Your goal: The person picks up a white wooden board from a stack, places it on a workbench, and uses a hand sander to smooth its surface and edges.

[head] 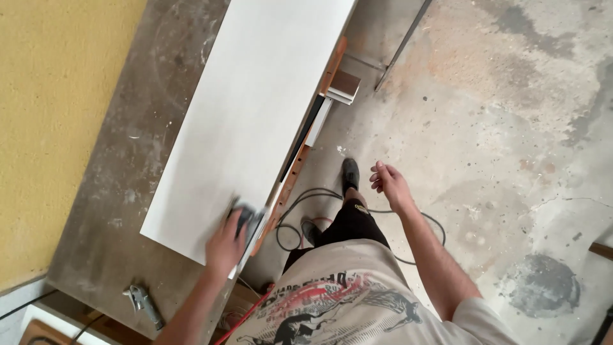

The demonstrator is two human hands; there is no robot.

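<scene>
A long white panel (255,96) lies flat on a grey workbench (128,160). My left hand (225,241) presses a small dark sanding block (248,217) against the panel's near right edge. My right hand (388,184) hangs free over the concrete floor with its fingers loosely apart and holds nothing. Below it I see my own legs in black trousers and dark shoes (349,176).
A metal air blow gun (144,303) lies on the bench's near end. Black cable (300,211) and a red cord (246,316) loop on the floor by my feet. Small boards (343,87) are stacked beside the bench. A yellow wall (51,115) stands at left.
</scene>
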